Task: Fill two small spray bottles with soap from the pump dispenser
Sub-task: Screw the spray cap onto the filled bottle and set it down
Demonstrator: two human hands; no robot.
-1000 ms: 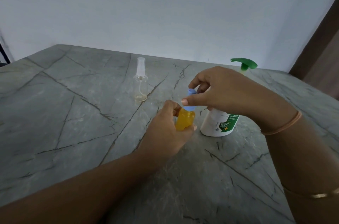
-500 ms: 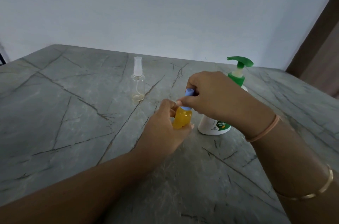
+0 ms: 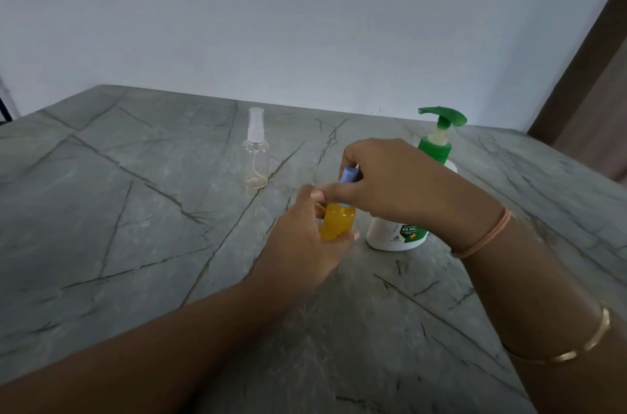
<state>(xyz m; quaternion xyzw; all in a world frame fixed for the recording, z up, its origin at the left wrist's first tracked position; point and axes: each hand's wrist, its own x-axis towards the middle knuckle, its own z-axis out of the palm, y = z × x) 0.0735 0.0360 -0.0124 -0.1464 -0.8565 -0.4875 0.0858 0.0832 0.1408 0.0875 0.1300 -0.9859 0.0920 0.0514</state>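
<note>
On the grey table (image 3: 135,244), pump dispenser (image 3: 420,196) stands behind both hands' grip.

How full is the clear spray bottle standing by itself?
Nearly empty: the clear spray bottle shows table through its walls, only a faint yellowish trace at its base.

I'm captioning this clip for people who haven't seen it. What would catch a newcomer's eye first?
Most striking is the small bottle of orange liquid at the centre, gripped by the left hand while the right hand pinches its blue cap. Just behind stands the white pump dispenser with its bright green pump head, and farther left an empty clear spray bottle stands alone on the grey veined table.
</note>
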